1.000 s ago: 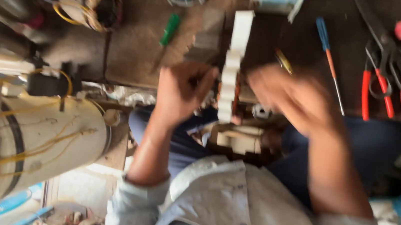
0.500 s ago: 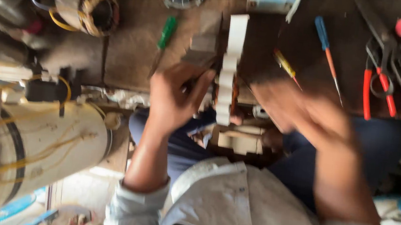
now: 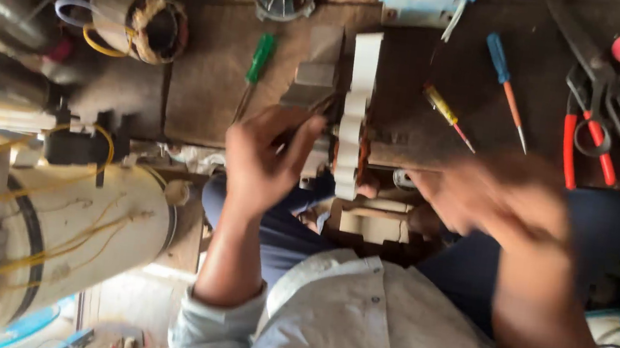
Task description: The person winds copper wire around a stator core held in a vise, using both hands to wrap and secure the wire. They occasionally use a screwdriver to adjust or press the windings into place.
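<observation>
My left hand [image 3: 263,162] grips the left side of a small winding jig: a white notched former [image 3: 358,109] standing upright on the wooden bench, with reddish copper wire wound at its lower part [image 3: 359,156]. My right hand [image 3: 494,199] is blurred with motion just right of the former, fingers partly curled; what it holds cannot be made out. A wooden block frame [image 3: 370,224] sits below the former, against my lap.
A green screwdriver [image 3: 259,59], yellow screwdriver [image 3: 445,113] and blue screwdriver [image 3: 505,83] lie on the bench. Red-handled pliers and scissors [image 3: 602,137] rest at right. A wound stator [image 3: 157,28] lies at upper left, a large white motor housing [image 3: 71,224] at lower left.
My right hand has swept rightward and down away from the former, still blurred. My left hand has stayed on the former's left side.
</observation>
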